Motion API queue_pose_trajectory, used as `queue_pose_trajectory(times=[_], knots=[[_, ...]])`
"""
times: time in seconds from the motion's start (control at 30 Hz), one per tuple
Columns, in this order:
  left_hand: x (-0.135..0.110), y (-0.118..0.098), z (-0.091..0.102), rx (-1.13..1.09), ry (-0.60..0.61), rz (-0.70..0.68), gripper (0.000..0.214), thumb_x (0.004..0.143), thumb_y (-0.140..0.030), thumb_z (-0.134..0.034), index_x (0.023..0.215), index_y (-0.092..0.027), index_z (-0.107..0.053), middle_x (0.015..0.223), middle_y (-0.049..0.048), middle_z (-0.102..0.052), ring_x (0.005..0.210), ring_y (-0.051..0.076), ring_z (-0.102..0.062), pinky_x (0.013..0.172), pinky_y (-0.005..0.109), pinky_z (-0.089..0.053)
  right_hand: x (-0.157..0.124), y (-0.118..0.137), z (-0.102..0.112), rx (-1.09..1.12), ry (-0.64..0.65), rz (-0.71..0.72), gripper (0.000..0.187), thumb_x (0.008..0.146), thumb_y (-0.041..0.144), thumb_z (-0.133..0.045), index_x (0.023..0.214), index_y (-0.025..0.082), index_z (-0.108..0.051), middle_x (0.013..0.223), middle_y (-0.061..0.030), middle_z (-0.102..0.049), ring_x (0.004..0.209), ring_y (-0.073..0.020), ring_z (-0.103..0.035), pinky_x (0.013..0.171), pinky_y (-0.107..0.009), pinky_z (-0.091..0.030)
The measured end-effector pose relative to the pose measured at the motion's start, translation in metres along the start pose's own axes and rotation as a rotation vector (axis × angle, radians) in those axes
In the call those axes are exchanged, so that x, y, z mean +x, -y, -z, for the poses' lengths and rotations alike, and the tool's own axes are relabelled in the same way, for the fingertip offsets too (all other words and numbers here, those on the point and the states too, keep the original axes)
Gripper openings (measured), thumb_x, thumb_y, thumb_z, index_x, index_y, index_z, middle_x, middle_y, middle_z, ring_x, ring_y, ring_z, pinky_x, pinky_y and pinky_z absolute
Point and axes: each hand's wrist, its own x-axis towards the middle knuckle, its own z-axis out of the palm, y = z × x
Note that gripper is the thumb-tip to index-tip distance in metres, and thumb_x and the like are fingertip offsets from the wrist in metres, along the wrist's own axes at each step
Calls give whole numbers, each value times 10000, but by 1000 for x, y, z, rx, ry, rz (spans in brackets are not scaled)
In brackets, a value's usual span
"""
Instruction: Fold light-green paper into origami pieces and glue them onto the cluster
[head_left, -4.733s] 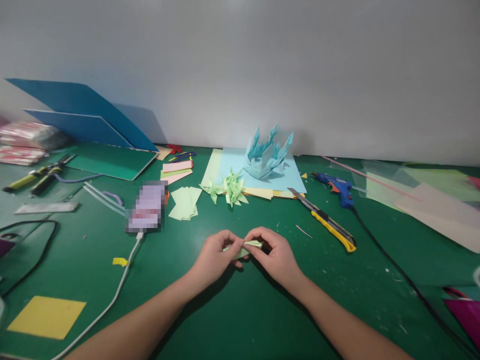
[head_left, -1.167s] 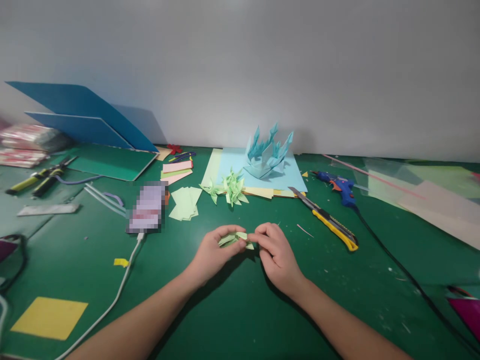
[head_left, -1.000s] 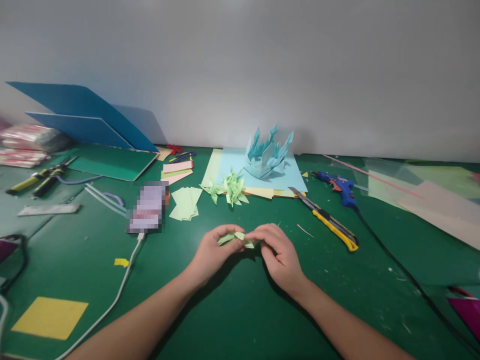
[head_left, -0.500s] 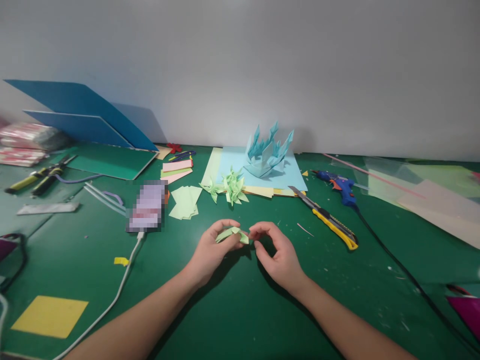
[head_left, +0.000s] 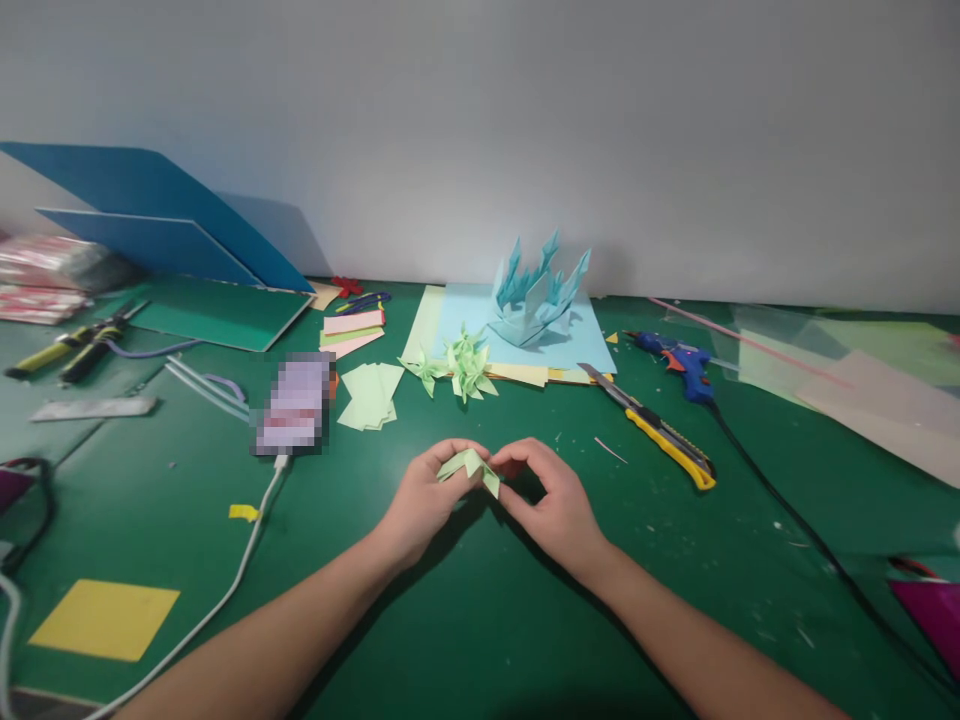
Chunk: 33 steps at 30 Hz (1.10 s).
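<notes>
A small pale green folded paper piece [head_left: 470, 464] is pinched between the thumb and fingers of my left hand [head_left: 421, 503]. From the other side, my right hand [head_left: 551, 500] closes its thumb and fingertips on the right end of the same piece. Part of the paper is hidden behind my fingers. Beyond my hands lie several finished green paper flowers [head_left: 466, 365], with a pile of flat pale green paper pieces [head_left: 371, 396] to their left. A blue folded paper model with tall points [head_left: 532, 305] stands on light blue sheets [head_left: 457, 310] at the back.
A yellow utility knife [head_left: 660, 435] and a blue glue gun [head_left: 682, 365] with a black cord lie at right. On the left are a phone [head_left: 295, 405] on a white cable, pliers [head_left: 94, 345], and a yellow paper square [head_left: 105, 620]. Blue boards [head_left: 165, 215] lean behind.
My right fingertips have come in from beside the paper and now pinch its right end. The folded piece shows its right flap pointing down more. The whole view has shifted slightly.
</notes>
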Motion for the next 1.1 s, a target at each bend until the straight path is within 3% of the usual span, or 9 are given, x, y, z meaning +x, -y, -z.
queue_pose_trajectory(times=[0.3,0.5,0.6,1.1], knots=[[1,4,-1,17,54,-32,107,690,-241,-610,764,-165,-599,653,-42,-550,594,85,-450,577,193,-335,0,0,-1,14,18,9,75,800,159,-609,823,218,-567,767,-1,-587,709,-148,-550,658,-261,-450],[-1,-1,-4,-88,-26,31,247,598,-192,-678,832,-171,-599,582,-60,-571,523,71,-469,554,191,-360,0,-1,-1,29,-11,-17,58,798,182,-619,820,217,-579,759,1,-590,689,-143,-557,645,-257,-457],[-1,-2,-4,-171,-49,73,317,549,-203,-739,832,-154,-606,623,-24,-630,541,84,-525,582,212,-403,0,-2,-1,44,-37,-37,45,802,188,-610,824,217,-584,760,3,-601,679,-139,-562,640,-255,-466],[-2,0,-4,-200,25,-8,351,510,-285,-836,748,-153,-613,641,-30,-612,575,80,-533,600,210,-423,1,-1,2,39,-105,33,103,777,159,-631,807,235,-695,738,-11,-672,689,-153,-613,660,-282,-494]])
